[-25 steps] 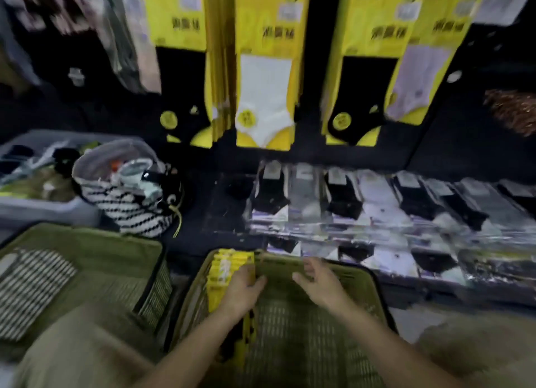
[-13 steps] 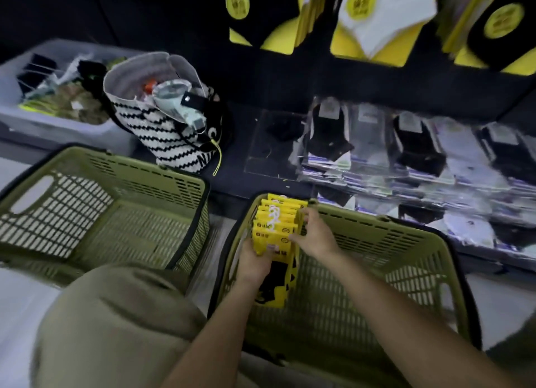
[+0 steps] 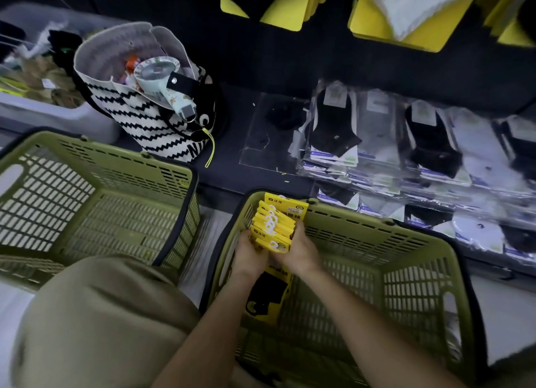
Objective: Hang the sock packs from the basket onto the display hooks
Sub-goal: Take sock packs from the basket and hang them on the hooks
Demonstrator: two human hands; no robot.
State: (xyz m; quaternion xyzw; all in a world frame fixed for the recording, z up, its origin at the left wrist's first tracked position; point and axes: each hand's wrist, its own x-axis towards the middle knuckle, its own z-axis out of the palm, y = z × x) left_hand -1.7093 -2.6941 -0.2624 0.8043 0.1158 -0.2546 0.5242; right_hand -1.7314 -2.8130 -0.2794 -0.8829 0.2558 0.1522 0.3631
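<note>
One stack of sock packs [image 3: 274,228] inside the basket [image 3: 377,224], unhung; my left hand [image 3: 250,254] and right hand [image 3: 299,251] grip it.

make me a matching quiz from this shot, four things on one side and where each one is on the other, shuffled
1 yellow sock packs
2 zigzag bag
3 clear-wrapped socks
4 left basket

a stacked flat on the shelf
b gripped by the left hand and right hand
c left of the right basket
d behind the left basket

Pairs: 1b, 2d, 3a, 4c
</note>
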